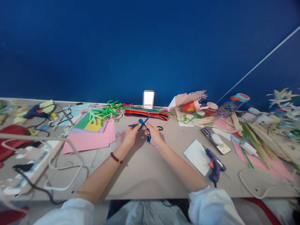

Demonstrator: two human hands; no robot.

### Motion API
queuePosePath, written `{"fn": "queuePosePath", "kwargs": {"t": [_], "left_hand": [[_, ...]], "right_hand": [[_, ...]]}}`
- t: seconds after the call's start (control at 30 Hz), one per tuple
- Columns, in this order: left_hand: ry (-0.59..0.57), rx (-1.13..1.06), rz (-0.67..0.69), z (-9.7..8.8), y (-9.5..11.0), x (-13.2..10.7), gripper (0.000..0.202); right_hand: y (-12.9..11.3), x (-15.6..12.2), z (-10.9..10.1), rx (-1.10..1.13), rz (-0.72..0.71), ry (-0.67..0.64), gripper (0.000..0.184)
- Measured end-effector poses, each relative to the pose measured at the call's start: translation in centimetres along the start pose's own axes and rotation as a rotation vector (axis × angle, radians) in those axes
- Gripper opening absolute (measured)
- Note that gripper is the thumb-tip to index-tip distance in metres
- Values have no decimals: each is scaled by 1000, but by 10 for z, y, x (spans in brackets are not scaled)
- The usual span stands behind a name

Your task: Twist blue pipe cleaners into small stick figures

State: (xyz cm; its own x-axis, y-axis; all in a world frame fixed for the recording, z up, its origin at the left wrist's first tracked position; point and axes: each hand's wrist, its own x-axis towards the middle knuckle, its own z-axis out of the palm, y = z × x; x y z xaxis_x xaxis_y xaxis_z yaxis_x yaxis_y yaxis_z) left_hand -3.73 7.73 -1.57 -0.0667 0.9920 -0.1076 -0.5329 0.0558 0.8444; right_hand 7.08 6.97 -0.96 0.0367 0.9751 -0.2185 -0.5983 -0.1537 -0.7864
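Observation:
Blue pipe cleaners (142, 123), bent and crossed into a small shape, are held up over the middle of the table. My left hand (131, 133), a beaded bracelet on its wrist, pinches them from the left. On the other side my right hand (152, 133) is closed on the same blue piece, and one end hangs below its fingers. Just behind the hands lies a bundle of pipe cleaners in many colours (146, 113). A dark curved loop (160, 128), perhaps a scissors handle, shows beside my right hand and is partly hidden.
On the right lie a blue glue gun (217, 167), a white sheet (196, 156), a phone (223, 148) and paper cups (191, 107). Pink paper (90, 140) and green pipe-cleaner pieces (103, 112) lie left. A power strip (35, 172) with looping cables sits far left.

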Motion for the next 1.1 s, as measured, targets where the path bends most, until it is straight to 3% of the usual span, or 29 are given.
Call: {"fn": "queuePosePath", "kwargs": {"t": [0.13, 0.23, 0.33, 0.43, 0.47, 0.53, 0.63, 0.77, 0.97, 1.1], "left_hand": [[-19, -48, -44, 0, 1, 1, 29], [-13, 38, -12, -2, 4, 3, 32], [94, 222, 246, -5, 8, 2, 40], [239, 363, 503, -7, 13, 0, 47], [237, 383, 499, -8, 14, 0, 40], [129, 352, 357, -8, 15, 0, 23], [-31, 197, 101, -6, 14, 2, 32], [-109, 124, -89, -6, 13, 5, 28], [-173, 138, -92, -13, 12, 9, 26], [-179, 185, -42, -14, 14, 9, 27]], "right_hand": [[2, 1, 0, -64, -53, 6, 26], [4, 3, -2, -158, -129, 19, 24], [0, 2, -5, -325, -293, 10, 19], [-7, -2, -10, -587, -546, -35, 13], [-10, -4, -12, -691, -620, -65, 13], [-13, -7, -16, -877, -714, -145, 15], [-14, -7, -22, -1077, -777, -277, 18], [-11, -4, -27, -1223, -877, -366, 19], [-4, 1, -29, -1291, -1118, -245, 21], [-2, 2, -28, -1203, -1137, -239, 22]]}}
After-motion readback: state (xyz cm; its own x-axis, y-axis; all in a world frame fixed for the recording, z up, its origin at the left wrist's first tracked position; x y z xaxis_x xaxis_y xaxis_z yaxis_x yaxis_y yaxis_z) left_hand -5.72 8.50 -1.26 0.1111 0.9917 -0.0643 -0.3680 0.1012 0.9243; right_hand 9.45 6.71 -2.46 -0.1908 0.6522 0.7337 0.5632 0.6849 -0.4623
